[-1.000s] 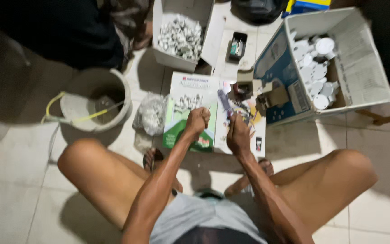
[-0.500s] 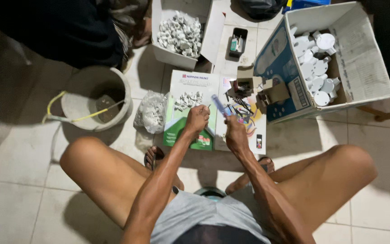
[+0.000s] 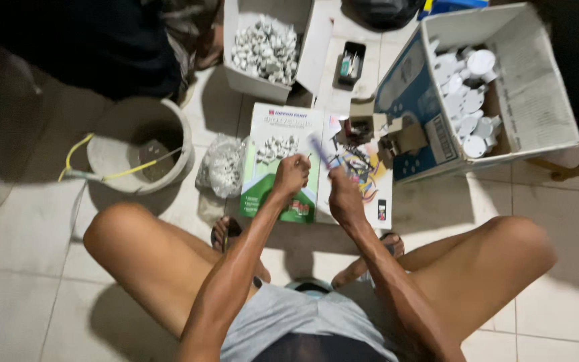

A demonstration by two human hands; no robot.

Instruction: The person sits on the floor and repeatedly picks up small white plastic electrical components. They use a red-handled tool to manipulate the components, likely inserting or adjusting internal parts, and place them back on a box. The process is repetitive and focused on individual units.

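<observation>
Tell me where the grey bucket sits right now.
In the head view the grey bucket stands on the tiled floor at the left, beyond the person's left knee, with a clear plastic bag just to its right.

The screwdriver [image 3: 319, 149], with a blue-purple handle, stood tilted near the frame centre, gripped in the right hand [image 3: 343, 194]. A small white part [image 3: 301, 158], mostly hidden, sat pinched in the left hand [image 3: 291, 175] just beside it.

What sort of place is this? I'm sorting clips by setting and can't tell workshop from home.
Probably an informal floor workspace in a home or site, not a fitted workshop: the person sits on a tiled floor, beside a dirty bucket and open cardboard boxes of small white parts.
</observation>
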